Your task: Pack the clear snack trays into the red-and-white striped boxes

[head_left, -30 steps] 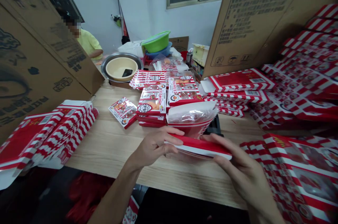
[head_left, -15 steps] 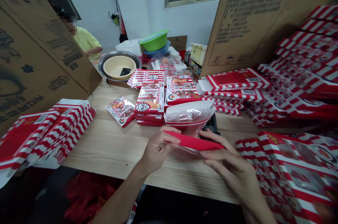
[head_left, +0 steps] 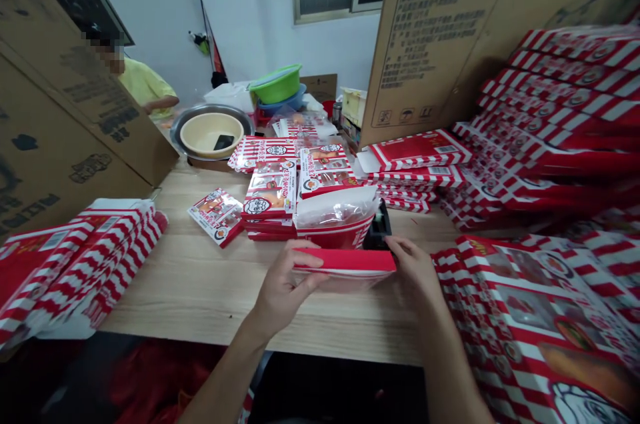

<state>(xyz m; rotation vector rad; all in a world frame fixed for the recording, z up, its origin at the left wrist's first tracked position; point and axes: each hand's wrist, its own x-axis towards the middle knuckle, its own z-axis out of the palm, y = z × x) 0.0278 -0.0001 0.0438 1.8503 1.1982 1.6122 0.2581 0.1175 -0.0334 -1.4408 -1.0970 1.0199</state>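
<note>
A flat red and white striped box (head_left: 345,263) lies level just above the wooden table (head_left: 200,284), held at both ends. My left hand (head_left: 285,291) grips its left end with thumb on top and fingers curled under. My right hand (head_left: 417,274) is closed on its right end. Right behind the box sits a striped bowl (head_left: 334,232) covered with a clear plastic bag (head_left: 336,207). A black tray (head_left: 379,234) shows beside the bowl.
Stacks of packed boxes (head_left: 273,194) stand behind the bowl. Flat striped cartons pile up at left (head_left: 75,264) and right (head_left: 530,304). Big cardboard cartons (head_left: 450,37) flank the table. A basin (head_left: 210,134) sits at the back; a person in yellow (head_left: 145,87) is beyond it.
The box has gone from tilted to level and come a little lower and closer. Both hands have slid to its two ends.
</note>
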